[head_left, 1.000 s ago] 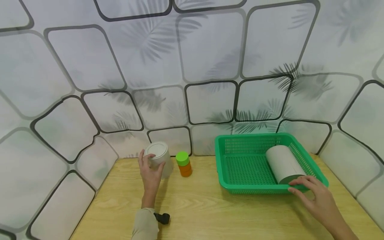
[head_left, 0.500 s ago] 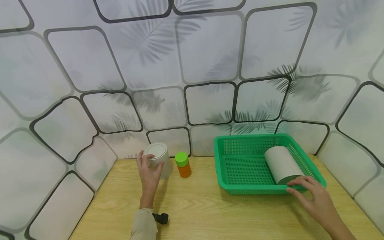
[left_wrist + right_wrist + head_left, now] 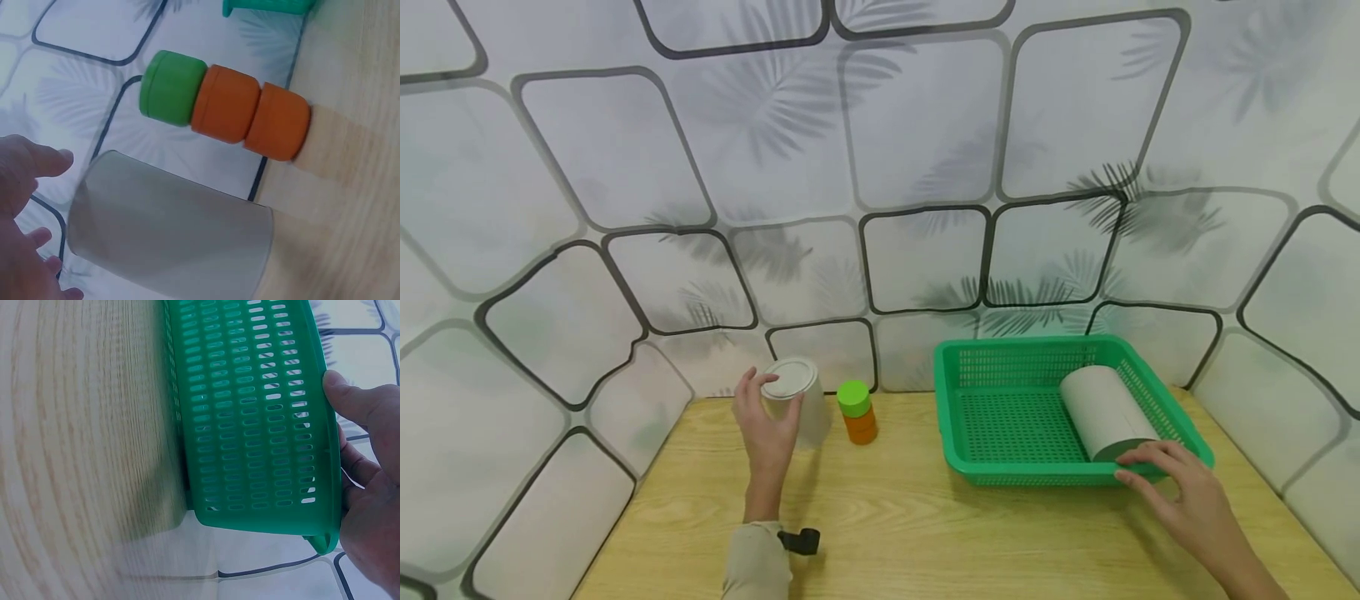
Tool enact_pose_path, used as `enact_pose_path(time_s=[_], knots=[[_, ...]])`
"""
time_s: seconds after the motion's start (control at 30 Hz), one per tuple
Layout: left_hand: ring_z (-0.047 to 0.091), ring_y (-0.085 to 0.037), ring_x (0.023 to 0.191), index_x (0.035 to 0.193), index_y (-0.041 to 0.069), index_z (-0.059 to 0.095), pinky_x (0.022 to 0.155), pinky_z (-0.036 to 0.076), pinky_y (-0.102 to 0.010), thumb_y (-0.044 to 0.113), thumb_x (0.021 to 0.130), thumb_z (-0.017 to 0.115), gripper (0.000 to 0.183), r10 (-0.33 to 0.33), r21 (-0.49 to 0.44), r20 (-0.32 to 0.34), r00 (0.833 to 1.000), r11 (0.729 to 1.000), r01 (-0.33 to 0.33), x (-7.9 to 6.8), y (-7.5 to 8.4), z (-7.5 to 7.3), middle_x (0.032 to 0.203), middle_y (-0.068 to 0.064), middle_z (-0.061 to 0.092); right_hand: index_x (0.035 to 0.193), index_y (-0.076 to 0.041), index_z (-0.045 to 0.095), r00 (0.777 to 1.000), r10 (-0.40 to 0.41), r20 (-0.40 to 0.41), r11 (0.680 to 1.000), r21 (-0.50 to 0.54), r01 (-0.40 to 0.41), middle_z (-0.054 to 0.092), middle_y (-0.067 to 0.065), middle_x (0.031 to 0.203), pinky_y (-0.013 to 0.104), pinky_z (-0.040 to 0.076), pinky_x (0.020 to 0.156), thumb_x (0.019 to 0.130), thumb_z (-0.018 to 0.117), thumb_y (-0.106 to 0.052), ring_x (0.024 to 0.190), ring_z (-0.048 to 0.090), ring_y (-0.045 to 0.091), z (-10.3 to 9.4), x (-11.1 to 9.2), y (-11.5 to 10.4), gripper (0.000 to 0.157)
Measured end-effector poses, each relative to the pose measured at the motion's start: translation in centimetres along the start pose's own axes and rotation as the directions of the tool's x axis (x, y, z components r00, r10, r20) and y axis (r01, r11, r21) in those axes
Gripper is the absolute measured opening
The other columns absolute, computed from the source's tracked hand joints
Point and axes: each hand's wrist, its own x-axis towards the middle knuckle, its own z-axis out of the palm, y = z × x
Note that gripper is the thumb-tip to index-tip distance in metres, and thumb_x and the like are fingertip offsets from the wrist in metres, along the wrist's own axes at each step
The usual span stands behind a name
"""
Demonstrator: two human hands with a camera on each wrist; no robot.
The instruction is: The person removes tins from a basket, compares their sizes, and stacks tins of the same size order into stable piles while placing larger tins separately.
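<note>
A white can [image 3: 815, 410] with a round lid stands upright at the back left of the table; in the left wrist view its smooth side [image 3: 169, 228] fills the lower middle. My left hand [image 3: 765, 429] is just left of it, thumb and fingers spread, a gap showing between thumb and can in the left wrist view. On the right lies a green plastic basket [image 3: 1037, 469] with slotted walls, holding a white cylinder [image 3: 1107, 408] on its side. My right hand [image 3: 1183, 492] pinches the basket's front rim near its right corner, thumb outside and fingers over the edge.
An orange jar [image 3: 861, 425] with a bright green lid stands between can and basket, close to the can's right. A patterned wall [image 3: 925, 258] bounds the wooden table [image 3: 910, 533] at the back and sides. A black wrist strap piece [image 3: 801, 542] sticks out from the left sleeve.
My left hand has let go of the white can and drawn slightly left, its fingers off the lid. The can stays put. My right hand keeps its hold on the basket rim.
</note>
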Motion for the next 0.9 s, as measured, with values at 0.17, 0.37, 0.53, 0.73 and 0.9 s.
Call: enact_pose_path(time_s=[0.17, 0.37, 0.53, 0.73, 0.9], knots=[[0.045, -0.048, 0.13, 0.112, -0.003, 0.062, 0.106, 0.03, -0.068, -0.001, 0.078, 0.085, 0.041, 0.031, -0.017, -0.014, 0.999, 0.999, -0.031, 0.4, 1.0, -0.4, 0.138, -0.028, 0.052, 0.094, -0.014, 0.075, 1.0, -0.002, 0.0, 1.0, -0.001, 0.002, 0.064, -0.009, 0.1, 0.004, 0.031, 0.091, 0.064, 0.087, 0.013, 0.103, 0.05, -0.01, 0.0, 0.0, 0.0, 0.042], [0.046, -0.042, 0.133, 0.113, -0.001, 0.063, 0.109, 0.032, -0.064, 0.001, 0.081, 0.085, 0.039, 0.049, -0.068, 0.002, 0.999, 0.996, -0.049, 0.7, 2.5, -0.4, 0.139, -0.023, 0.054, 0.094, -0.015, 0.075, 1.0, -0.003, 0.001, 1.0, 0.001, 0.003, 0.064, -0.008, 0.099, 0.004, 0.031, 0.091, 0.064, 0.087, 0.013, 0.103, 0.05, -0.009, 0.0, 0.1, -0.2, 0.042], [0.045, -0.041, 0.134, 0.114, -0.002, 0.064, 0.109, 0.033, -0.063, 0.001, 0.082, 0.083, 0.038, 0.054, -0.093, 0.041, 0.998, 0.994, -0.05, 0.6, 3.9, 0.0, 0.141, -0.021, 0.054, 0.094, -0.013, 0.075, 1.0, 0.001, 0.004, 1.0, 0.004, -0.001, 0.065, -0.007, 0.1, 0.004, 0.032, 0.091, 0.066, 0.087, 0.013, 0.102, 0.051, -0.009, -0.1, 0.1, -0.3, 0.04], [0.045, -0.04, 0.134, 0.116, -0.002, 0.062, 0.111, 0.032, -0.063, 0.005, 0.083, 0.084, 0.04, 0.087, -0.124, 0.089, 0.992, 0.989, -0.075, 0.1, 4.9, 0.7, 0.142, -0.02, 0.054, 0.094, -0.012, 0.076, 1.0, -0.001, 0.011, 1.0, 0.012, 0.001, 0.065, -0.007, 0.1, 0.004, 0.032, 0.092, 0.065, 0.086, 0.014, 0.103, 0.051, -0.008, -0.1, 0.1, -0.2, 0.04], [0.045, -0.038, 0.135, 0.118, -0.003, 0.061, 0.113, 0.031, -0.059, 0.007, 0.085, 0.082, 0.041, 0.103, -0.136, 0.146, 0.984, 0.987, -0.083, -0.2, 5.7, 1.4, 0.141, -0.019, 0.053, 0.094, -0.012, 0.075, 1.0, -0.006, 0.014, 1.0, 0.02, 0.005, 0.064, -0.007, 0.1, 0.003, 0.031, 0.094, 0.065, 0.086, 0.015, 0.104, 0.05, -0.009, -0.2, 0.3, -0.1, 0.041]])
